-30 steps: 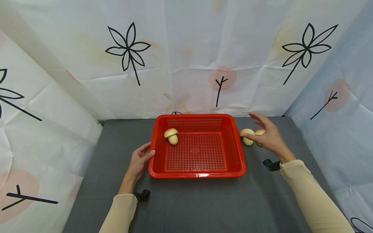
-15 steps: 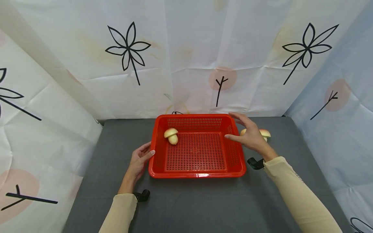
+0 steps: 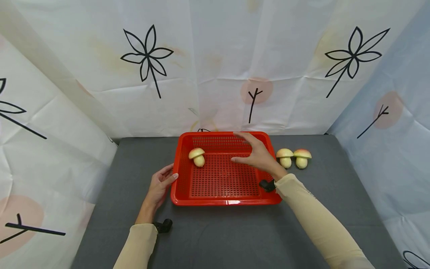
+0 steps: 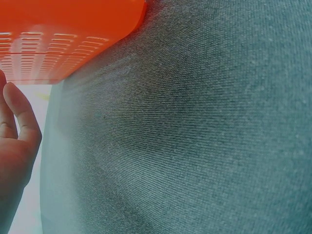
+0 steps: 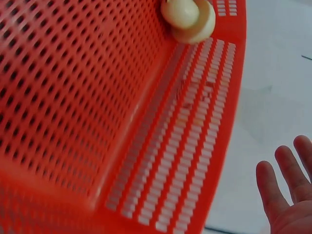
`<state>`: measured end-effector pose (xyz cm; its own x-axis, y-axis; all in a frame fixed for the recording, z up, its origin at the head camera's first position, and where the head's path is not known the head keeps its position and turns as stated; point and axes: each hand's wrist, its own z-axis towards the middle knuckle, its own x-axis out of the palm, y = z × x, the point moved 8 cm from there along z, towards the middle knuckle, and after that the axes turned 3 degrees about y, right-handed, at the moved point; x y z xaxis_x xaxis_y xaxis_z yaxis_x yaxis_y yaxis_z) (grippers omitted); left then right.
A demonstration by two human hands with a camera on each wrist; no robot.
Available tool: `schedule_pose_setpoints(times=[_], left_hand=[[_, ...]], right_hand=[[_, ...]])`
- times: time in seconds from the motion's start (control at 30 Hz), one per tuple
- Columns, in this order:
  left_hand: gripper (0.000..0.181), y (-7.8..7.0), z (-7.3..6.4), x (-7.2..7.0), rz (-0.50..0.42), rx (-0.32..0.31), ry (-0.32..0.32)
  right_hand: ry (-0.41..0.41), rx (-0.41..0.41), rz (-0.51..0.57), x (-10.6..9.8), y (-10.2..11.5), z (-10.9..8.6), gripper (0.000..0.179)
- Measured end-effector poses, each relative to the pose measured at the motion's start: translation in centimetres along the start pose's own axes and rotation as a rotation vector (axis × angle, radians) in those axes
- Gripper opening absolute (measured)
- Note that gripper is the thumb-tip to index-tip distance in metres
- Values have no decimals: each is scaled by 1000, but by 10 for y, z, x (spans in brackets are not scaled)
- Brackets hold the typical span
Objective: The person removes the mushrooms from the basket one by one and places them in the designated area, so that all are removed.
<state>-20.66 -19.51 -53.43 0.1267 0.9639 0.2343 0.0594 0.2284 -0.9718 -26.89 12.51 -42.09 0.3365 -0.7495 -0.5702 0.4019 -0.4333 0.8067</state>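
Leftmost, left hand (image 3: 162, 184) at the side of the red basket (image 3: 227, 202), thumb over the left rim, fingers against the outer wall, apparently in a light hold (how firm, impossible to tell from here). Next, inside the basket near its far left corner, the inner mushroom (image 3: 197, 157), cap toward the far side, stem toward the near side and slanting a little right; long axis roughly front to back, crosswise to the longer side-to-side run of the basket. Farther right, above the basket's right half, right hand (image 3: 256, 151) with thumb and fingers spread wide, nothing in its grasp, tips pointing left. Key relation, by judgement: inner mushroom leftward of that free hand, nearer to the left hand, but with the latter busy at the rim. Thumb-to-finger gap set along nearly the same front-to-back line, so probably apt to span cap to stem rather than pinch across the stem, short of a turn of the wrist. Last, just right of the basket on the gray table (image 3: 215, 239), a middle mushroom (image 3: 284, 157) and an outer mushroom (image 3: 302, 158), side by side, caps far, stems near, both untouched.
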Motion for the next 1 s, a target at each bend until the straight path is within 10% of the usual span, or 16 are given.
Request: schedule_pose_setpoints(times=[1.0], left_hand=[[52,1,1,-1,-2,-15,-17]], right_hand=[[130,178,65,117,-38,69,84]])
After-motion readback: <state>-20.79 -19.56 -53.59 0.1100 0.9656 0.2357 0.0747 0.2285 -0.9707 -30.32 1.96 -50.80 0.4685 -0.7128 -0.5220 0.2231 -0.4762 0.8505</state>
